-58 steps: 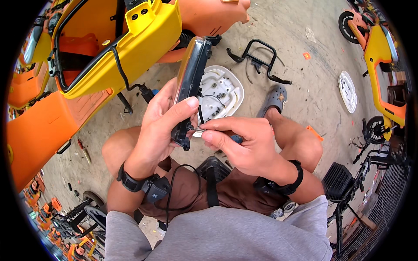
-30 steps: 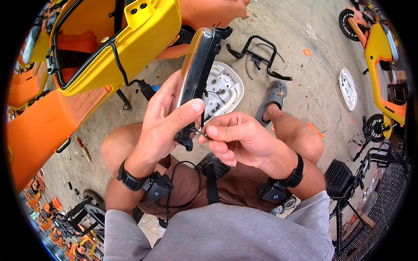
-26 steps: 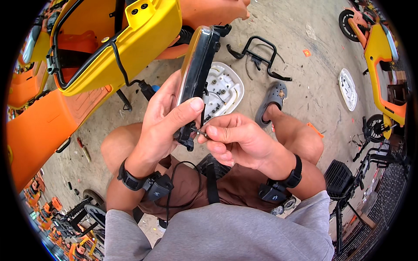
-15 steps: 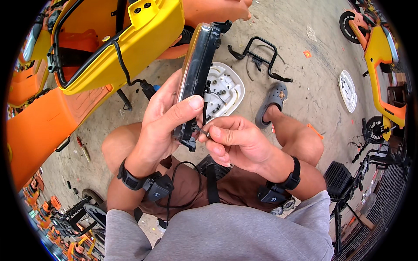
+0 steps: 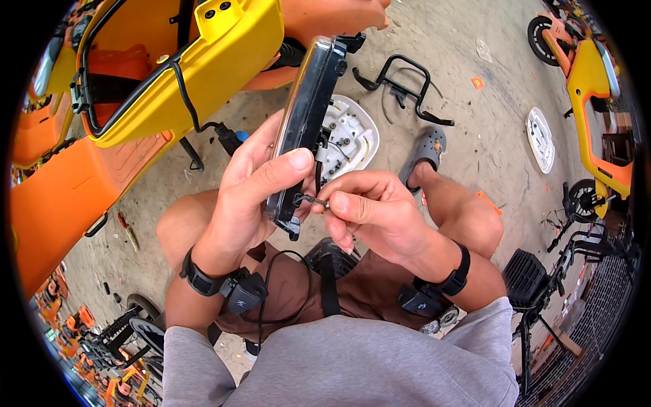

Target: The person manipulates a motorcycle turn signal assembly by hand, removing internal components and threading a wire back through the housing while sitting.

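While the left hand (image 5: 254, 197) grips a long black lamp housing (image 5: 305, 122) upright above the knees, thumb across its edge, the right hand (image 5: 369, 217) pinches a small dark screw (image 5: 308, 199) against its lower side; a white cover (image 5: 349, 136) lies on the concrete floor (image 5: 475, 102) just behind; no container visible.

Left hand (image 5: 254, 193) gripping black lamp housing (image 5: 305, 122); right hand (image 5: 369, 214) pinching its wire (image 5: 312, 199)

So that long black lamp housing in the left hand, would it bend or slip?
The lamp housing probably stays stiff: it stands straight though the left hand grips only its lower end. Its glossy face may be slippery. Likely light, held one-handed.
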Demonstrator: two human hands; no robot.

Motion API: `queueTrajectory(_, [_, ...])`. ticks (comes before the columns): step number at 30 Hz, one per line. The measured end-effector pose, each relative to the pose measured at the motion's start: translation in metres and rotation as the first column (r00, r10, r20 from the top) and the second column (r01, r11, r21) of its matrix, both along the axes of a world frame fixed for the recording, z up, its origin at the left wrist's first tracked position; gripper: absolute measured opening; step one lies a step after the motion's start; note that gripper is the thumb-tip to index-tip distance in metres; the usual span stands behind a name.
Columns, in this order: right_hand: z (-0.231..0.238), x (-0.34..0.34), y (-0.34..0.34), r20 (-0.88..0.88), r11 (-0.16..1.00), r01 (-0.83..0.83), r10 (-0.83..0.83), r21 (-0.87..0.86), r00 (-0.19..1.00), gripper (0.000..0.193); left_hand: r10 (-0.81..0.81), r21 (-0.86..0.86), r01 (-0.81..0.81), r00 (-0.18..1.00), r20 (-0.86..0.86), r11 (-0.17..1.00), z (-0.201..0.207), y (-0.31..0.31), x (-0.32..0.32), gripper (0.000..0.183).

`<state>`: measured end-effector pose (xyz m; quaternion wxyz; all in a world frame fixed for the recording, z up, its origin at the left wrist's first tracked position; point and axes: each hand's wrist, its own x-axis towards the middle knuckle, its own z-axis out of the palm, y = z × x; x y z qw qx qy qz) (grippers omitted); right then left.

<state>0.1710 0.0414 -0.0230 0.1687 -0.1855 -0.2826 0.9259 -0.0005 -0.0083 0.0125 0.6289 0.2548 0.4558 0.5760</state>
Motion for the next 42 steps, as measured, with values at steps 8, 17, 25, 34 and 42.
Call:
queueTrajectory(8, [0.004, 0.001, 0.001, 0.025, 0.985, 0.081, -0.085, 0.155, 0.996, 0.019, -0.015, -0.002, 0.015, 1.0, -0.006, 1.0, 0.0, 0.001, -0.001, 0.071])
queueTrajectory(17, [0.013, 0.002, 0.0, 0.067, 0.918, 0.155, -0.192, 0.365, 0.979, 0.017, -0.043, -0.122, 0.038, 0.998, -0.038, 0.992, -0.003, 0.002, -0.007, 0.058])
queueTrajectory(25, [0.013, 0.004, -0.002, 0.082, 0.661, 0.097, -0.235, 0.744, 0.969, 0.016, -0.022, -0.117, 0.015, 0.998, -0.062, 0.993, -0.005, 0.001, -0.008, 0.058])
queueTrajectory(34, [0.008, 0.0, 0.003, 0.016, 0.845, 0.196, -0.235, 0.497, 0.972, 0.018, -0.017, -0.111, 0.013, 0.999, -0.032, 0.994, -0.005, 0.001, -0.008, 0.057])
queueTrajectory(42, [0.016, 0.0, 0.005, 0.132, 0.928, 0.13, -0.186, 0.35, 0.974, 0.021, -0.005, -0.118, 0.0, 0.999, -0.042, 0.993, -0.004, 0.002, -0.007, 0.057])
